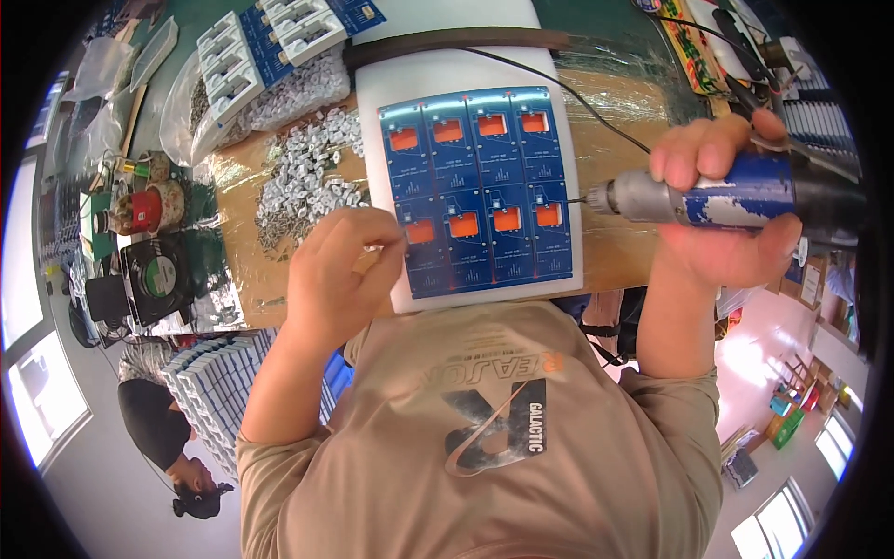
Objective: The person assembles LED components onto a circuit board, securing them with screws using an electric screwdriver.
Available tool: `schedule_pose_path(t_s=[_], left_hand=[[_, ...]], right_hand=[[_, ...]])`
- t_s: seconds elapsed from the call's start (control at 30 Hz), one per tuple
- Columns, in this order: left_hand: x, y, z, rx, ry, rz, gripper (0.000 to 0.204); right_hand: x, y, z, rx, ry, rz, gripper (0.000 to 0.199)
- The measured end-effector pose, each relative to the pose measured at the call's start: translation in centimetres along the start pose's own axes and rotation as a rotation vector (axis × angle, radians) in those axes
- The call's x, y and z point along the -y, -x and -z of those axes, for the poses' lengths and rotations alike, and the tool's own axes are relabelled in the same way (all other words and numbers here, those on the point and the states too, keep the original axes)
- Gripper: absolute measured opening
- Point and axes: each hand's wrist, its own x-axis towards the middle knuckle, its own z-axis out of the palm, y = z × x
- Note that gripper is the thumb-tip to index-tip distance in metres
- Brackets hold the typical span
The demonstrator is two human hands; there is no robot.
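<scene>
A: State the right grip.

B: The right hand (719,248) is wrapped around a blue-and-grey cylindrical power screwdriver (736,193), fingers closed about its barrel.

A: And the left?

B: The left hand (337,272) has its fingers curled, thumb and forefinger drawn close together. Whether it pinches anything small cannot be told.

A: Location of the work?

B: A blue rectangular panel with eight orange openings in two rows (495,170) lies on a white foam sheet (419,76), between the hands. The left hand is at its left edge. The screwdriver's thin bit points at its right edge; contact cannot be confirmed.

A: Adjacent items?

B: Small silver-coloured pieces (312,172), heaped beyond the left hand.
</scene>
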Motion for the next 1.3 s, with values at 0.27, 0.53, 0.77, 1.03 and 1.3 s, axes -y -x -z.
schedule_pose_path(t_s=[0.27, 0.53, 0.77, 1.03, 1.3], left_hand=[[-3.0, -5.5, -4.5, 0.142, 0.161, -0.077, 0.033], [-3.6, -7.9, -5.4, 0.207, 0.195, -0.002, 0.028], [-3.8, -9.0, -5.7, 0.275, 0.120, -0.020, 0.024], [-4.7, -9.5, -5.6, 0.424, 0.254, 0.136, 0.038], [-3.2, -9.2, -5.3, 0.454, 0.134, 0.029, 0.043]], right_hand=[[-1.6, -2.5, -1.1, 0.037, -0.208, -0.041, 0.075], [-0.4, -3.3, -3.9, -0.533, 0.017, -0.199, 0.075], [0.0, -3.1, -3.1, -0.604, -0.140, -0.313, 0.077], [-0.3, -2.0, -1.7, -0.525, -0.361, -0.315, 0.080], [0.5, -1.7, -2.6, -0.497, -0.320, -0.357, 0.075]])
